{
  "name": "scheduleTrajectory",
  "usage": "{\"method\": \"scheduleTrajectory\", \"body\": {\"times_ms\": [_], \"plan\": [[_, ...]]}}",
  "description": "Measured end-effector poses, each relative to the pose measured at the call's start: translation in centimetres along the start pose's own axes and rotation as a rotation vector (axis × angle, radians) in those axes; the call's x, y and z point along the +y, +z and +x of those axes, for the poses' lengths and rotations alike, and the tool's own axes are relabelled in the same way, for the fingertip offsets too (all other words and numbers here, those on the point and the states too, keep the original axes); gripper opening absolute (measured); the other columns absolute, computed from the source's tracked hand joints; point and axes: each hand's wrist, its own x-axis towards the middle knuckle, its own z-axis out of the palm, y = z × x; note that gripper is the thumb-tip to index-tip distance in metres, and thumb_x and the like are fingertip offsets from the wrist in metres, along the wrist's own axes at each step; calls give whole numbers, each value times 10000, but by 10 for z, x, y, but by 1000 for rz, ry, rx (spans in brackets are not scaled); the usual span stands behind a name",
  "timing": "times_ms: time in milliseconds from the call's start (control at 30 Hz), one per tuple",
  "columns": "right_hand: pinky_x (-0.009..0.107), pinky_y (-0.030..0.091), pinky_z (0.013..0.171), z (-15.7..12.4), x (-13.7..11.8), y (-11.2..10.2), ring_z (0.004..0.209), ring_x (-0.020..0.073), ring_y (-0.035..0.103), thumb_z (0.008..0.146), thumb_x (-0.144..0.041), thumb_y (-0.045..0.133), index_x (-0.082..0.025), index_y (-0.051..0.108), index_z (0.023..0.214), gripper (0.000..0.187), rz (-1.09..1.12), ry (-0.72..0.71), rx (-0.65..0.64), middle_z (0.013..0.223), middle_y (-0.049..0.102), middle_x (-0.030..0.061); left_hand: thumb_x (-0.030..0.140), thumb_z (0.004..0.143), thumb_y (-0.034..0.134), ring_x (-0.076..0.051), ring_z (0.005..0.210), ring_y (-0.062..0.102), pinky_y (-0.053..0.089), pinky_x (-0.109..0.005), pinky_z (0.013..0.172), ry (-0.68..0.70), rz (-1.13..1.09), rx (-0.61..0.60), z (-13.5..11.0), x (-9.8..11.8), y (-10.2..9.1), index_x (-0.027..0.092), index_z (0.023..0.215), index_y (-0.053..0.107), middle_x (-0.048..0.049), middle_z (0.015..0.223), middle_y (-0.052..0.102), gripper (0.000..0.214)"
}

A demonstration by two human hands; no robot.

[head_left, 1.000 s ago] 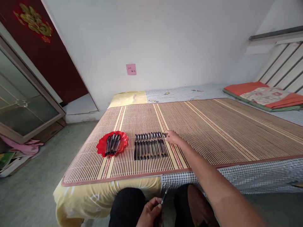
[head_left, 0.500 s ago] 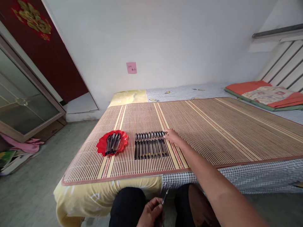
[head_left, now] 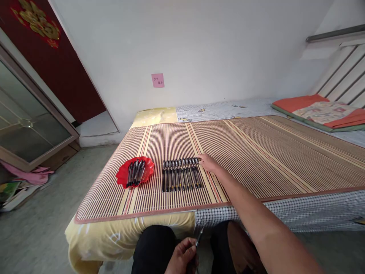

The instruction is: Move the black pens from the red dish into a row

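Observation:
A row of dark-capped pens [head_left: 179, 175] lies side by side on the bamboo mat [head_left: 242, 163]. At the row's right end, my right hand [head_left: 207, 163] has its fingers closed at the capped end of the last pen [head_left: 196, 171]; the fingertips are small and partly hidden. Low in front, between my knees, my left hand [head_left: 184, 254] grips a pen [head_left: 199, 236] with its bare tip pointing up and away. The lower part of that pen is hidden by the hand. Left of the row, a red scalloped plate [head_left: 121, 177] holds several more pens [head_left: 136, 172].
The mat covers a bed with a yellow and checked sheet [head_left: 137, 239]. A folded orange and floral cloth [head_left: 322, 110] lies at the far right by a white slatted rail [head_left: 345, 76]. A pink note [head_left: 157, 80] is on the wall. A glass-panelled cabinet [head_left: 28, 118] stands left.
Almost nothing differs; the view shifts very slightly. My right hand stays at the row's right end, and my left hand keeps its pen in the same place.

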Motion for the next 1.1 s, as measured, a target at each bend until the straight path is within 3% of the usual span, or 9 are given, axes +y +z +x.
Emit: {"method": "scheduleTrajectory", "body": {"times_ms": [633, 833, 967, 1100], "plan": [[234, 465, 756, -1, 3, 5, 917, 179, 667, 894, -125, 624, -242, 699, 1253, 385, 42, -12, 23, 1253, 666, 94, 747, 599, 788, -63, 345, 328, 191, -227, 403, -13, -6, 21, -1, 1, 1, 217, 895, 556, 75, 482, 553, 650], [242, 487, 883, -10, 6, 2, 1066, 178, 662, 894, -74, 560, -191, 632, 1335, 461, 131, -32, 112, 1282, 668, 106, 745, 575, 796, -67, 343, 319, 174, -231, 400, 11, -42, 71, 0, -2, 2, 207, 900, 574, 77, 457, 532, 667], [256, 505, 908, -34, 2, -2, 1090, 182, 665, 912, -90, 520, -146, 627, 1316, 421, 208, -1, 183, 1219, 703, 124, 670, 690, 780, -64, 385, 333, 194, -223, 425, 82, -97, 61, -3, 3, 4, 187, 981, 606, 73, 507, 538, 589], [291, 557, 773, -92, -19, 0, 878, 192, 713, 956, -253, 518, -178, 645, 1275, 351, 460, 49, 191, 1104, 740, 116, 633, 772, 738, -65, 441, 385, 225, -213, 452, 168, -145, 101, -6, 8, 5, 167, 1016, 637, 50, 582, 573, 536]]}}
